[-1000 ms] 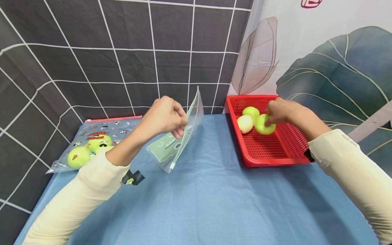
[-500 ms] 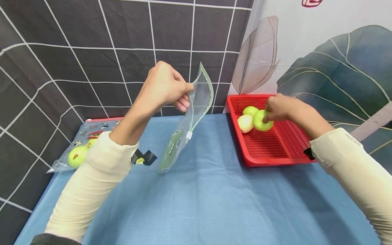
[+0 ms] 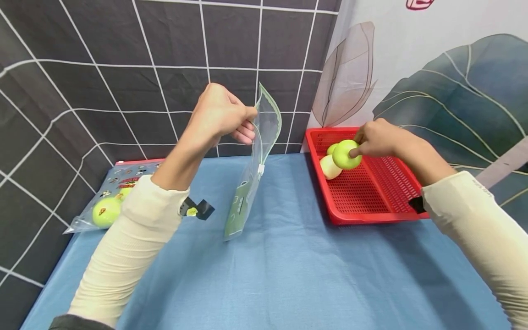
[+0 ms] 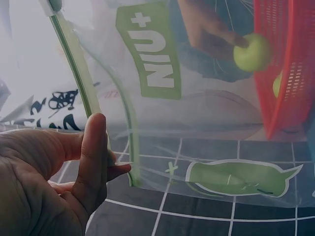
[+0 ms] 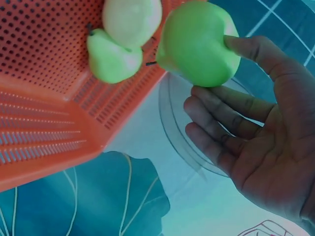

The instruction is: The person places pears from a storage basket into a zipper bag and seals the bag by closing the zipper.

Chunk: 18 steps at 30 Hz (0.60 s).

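Above the left part of the red basket my right hand (image 3: 381, 137) pinches a green pear (image 3: 346, 155) between thumb and fingers; its dark stem shows in the right wrist view. Two more fruits remain in the basket: a pale one (image 5: 132, 22) and a green pear (image 5: 114, 58). With thumb and fingers my left hand (image 3: 224, 112) pinches the mouth edge of a clear zip bag (image 3: 243, 201) with green print. The bag hangs down over the table, its mouth spread apart on the upper right side and a white slider on the zip.
The red perforated basket (image 3: 373, 216) stands at the back right on the blue cloth (image 3: 264, 275). A second zip bag (image 3: 136, 170) with a red zip and green fruit lies at the left. Behind is a dark gridded curtain (image 3: 173, 87).
My left hand has raised the clear bag off the table, so it hangs nearly upright. My right hand has lifted the green pear up and slightly left from among the other fruits.
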Each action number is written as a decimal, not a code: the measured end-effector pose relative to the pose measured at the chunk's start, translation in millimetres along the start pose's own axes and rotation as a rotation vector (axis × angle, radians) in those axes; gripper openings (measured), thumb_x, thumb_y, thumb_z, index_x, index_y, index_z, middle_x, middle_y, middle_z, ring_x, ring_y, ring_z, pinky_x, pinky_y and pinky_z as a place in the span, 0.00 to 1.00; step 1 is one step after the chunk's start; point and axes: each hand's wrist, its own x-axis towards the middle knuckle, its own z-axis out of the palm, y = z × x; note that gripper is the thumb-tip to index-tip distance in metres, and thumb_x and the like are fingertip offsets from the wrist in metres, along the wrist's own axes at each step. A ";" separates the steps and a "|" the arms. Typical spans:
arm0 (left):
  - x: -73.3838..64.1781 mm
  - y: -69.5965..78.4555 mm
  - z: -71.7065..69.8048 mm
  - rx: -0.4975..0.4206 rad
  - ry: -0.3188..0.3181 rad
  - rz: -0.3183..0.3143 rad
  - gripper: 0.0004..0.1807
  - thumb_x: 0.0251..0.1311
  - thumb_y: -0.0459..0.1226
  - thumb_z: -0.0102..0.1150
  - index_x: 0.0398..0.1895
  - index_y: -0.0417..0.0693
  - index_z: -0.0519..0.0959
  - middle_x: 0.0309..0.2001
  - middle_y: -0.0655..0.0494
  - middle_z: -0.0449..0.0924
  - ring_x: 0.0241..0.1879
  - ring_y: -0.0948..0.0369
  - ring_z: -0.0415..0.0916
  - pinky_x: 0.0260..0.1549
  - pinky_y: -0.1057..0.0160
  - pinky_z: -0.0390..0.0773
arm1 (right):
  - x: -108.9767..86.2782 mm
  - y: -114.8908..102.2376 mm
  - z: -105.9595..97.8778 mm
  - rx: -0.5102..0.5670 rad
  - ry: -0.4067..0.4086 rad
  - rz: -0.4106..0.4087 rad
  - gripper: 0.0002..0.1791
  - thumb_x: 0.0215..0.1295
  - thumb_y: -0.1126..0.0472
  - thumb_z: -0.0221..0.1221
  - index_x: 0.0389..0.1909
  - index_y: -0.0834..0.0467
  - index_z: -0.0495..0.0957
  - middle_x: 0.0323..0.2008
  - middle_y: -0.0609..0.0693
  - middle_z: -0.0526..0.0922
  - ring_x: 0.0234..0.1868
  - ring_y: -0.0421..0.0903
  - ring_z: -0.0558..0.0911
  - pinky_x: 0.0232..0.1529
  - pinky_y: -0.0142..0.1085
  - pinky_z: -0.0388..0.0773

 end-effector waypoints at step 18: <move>10.7 3.9 3.6 -0.087 -0.004 0.018 0.12 0.74 0.28 0.60 0.48 0.25 0.88 0.21 0.50 0.89 0.19 0.60 0.91 0.30 0.56 0.97 | 2.1 -23.9 -34.9 1.130 0.055 0.163 0.13 0.83 0.48 0.66 0.48 0.51 0.92 0.36 0.42 0.94 0.38 0.38 0.94 0.45 0.27 0.94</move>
